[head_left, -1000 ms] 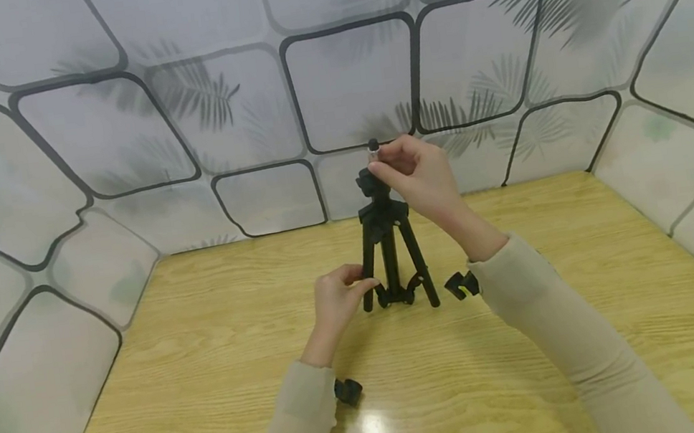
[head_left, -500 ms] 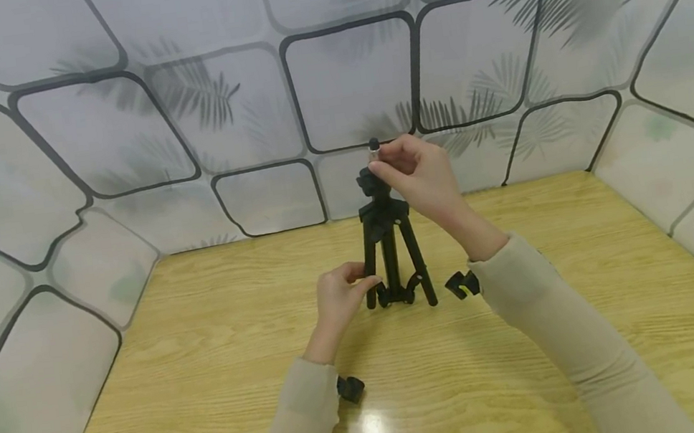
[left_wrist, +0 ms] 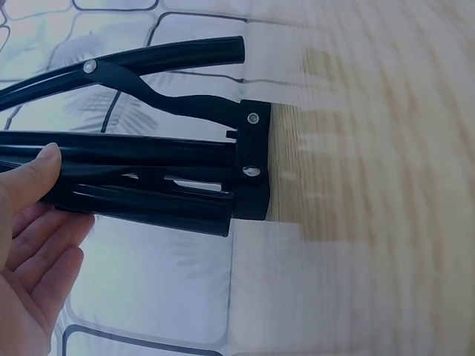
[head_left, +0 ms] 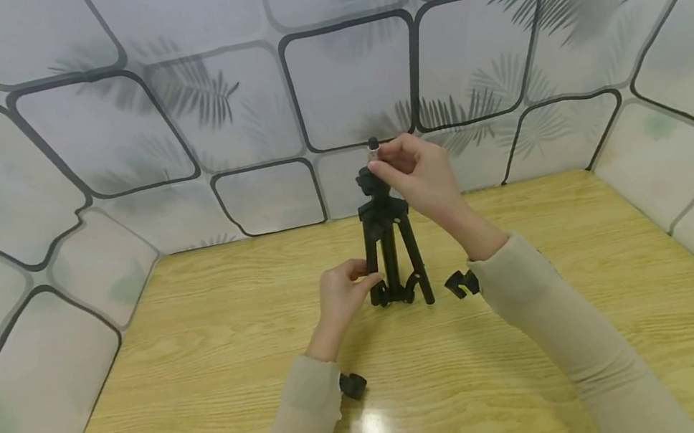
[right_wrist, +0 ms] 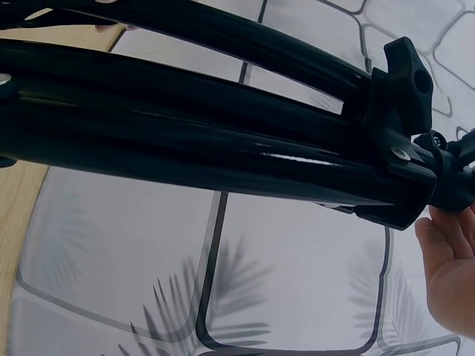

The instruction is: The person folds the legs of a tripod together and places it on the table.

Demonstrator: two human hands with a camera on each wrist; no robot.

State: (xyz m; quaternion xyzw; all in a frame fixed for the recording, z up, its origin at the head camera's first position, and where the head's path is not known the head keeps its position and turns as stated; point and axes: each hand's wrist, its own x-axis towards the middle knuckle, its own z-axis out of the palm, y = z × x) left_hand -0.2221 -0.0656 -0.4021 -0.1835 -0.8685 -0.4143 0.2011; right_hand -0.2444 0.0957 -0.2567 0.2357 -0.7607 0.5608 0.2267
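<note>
A small black tripod [head_left: 390,254] stands upright at the middle of the table, its legs only slightly spread. Low on its left leg [left_wrist: 148,204], my left hand [head_left: 342,295] grips with thumb on one side and fingers on the other, as the left wrist view also shows. At the top, my right hand [head_left: 423,175] pinches a short piece with a silver band and black tip [head_left: 373,144], just above the tripod head [head_left: 372,183]. Brace arms [left_wrist: 178,102] join the legs to a central block [left_wrist: 252,159]. In the right wrist view a black knob [right_wrist: 408,85] sits near the collar; the right fingertips are partly cut off.
The wooden table [head_left: 207,349] ends behind the tripod at a patterned wall covering [head_left: 267,204], which also rises at both sides. Black wrist-camera mounts [head_left: 462,284] show beside both sleeves.
My left hand has moved slightly to the right with the left leg, drawing it inward. The right leg's foot has also shifted a little inward. My right hand stays in place.
</note>
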